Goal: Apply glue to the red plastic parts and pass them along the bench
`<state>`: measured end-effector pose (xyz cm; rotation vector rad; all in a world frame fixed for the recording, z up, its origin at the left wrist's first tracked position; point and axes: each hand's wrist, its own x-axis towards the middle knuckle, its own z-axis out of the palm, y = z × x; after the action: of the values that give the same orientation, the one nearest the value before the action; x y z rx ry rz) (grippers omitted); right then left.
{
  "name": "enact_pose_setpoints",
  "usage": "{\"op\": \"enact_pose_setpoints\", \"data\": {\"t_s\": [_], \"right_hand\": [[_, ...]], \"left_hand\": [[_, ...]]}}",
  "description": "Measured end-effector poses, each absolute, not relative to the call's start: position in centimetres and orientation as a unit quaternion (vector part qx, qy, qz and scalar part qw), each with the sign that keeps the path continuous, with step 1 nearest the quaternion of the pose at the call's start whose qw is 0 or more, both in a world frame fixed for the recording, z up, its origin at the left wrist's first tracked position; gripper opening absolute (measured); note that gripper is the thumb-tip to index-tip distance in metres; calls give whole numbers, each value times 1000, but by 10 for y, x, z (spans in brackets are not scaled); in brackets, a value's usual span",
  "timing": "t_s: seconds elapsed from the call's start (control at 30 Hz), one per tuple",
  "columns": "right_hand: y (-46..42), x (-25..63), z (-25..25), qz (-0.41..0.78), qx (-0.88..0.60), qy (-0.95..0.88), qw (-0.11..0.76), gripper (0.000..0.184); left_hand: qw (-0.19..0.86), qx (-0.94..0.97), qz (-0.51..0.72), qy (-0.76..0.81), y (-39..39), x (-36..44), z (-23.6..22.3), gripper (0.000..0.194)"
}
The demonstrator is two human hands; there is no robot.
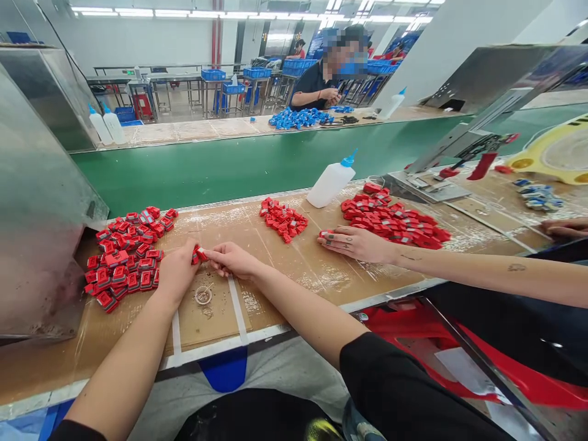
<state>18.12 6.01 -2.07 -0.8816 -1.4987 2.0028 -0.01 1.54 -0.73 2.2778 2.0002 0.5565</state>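
My left hand [177, 272] and my right hand [232, 259] meet over the taped cardboard worktop [285, 269], both pinching one small red plastic part [199, 253] between their fingertips. A pile of the same red parts [126, 257] lies just left of my left hand. Below my hands sits a small round dish [203, 295]. A smaller red heap [283, 220] lies beyond my right hand.
A co-worker's hand [356, 243] reaches in from the right beside a large red pile [395, 217]. A white squeeze bottle [331, 182] lies by the green conveyor belt [229, 165]. A metal housing [37, 202] stands at left. Another person sits across by blue parts [299, 117].
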Motion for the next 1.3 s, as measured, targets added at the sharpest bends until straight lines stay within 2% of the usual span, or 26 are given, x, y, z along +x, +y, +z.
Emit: {"op": "enact_pose_setpoints", "data": {"t_s": [0.13,0.33,0.43,0.53,0.6,0.7,0.8,0.93,1.03,1.17,1.3], "right_hand": [[61,180,-19,740,-337,-531,239,57],[66,182,-25,710,-354,-542,278,55],[68,184,-29,643,-344,-600,328,50],[68,186,-28,572,-324,-667,349,46],[68,189,-25,510,-316,-721,347,48],[66,193,-23,432,-307,-776,343,51],[63,195,-24,432,-297,-781,339,51],[62,196,-26,442,-297,-779,332,49],[62,195,-22,381,-289,-805,351,49],[62,196,-16,240,-293,-815,439,39],[63,199,-15,193,-250,-824,470,33]], "left_hand": [[49,743,194,639,18,3,-11,26],[204,747,304,556,18,0,-12,61],[329,681,365,543,20,0,-12,53],[404,622,415,526,23,2,-11,56],[410,620,428,514,23,4,-11,56],[354,662,419,511,20,6,-9,51],[302,685,407,523,16,5,-9,51],[299,695,405,514,17,5,-8,51],[351,668,431,494,20,7,-9,50],[490,564,473,466,24,13,-11,50],[526,529,488,453,26,14,-11,54]]}}
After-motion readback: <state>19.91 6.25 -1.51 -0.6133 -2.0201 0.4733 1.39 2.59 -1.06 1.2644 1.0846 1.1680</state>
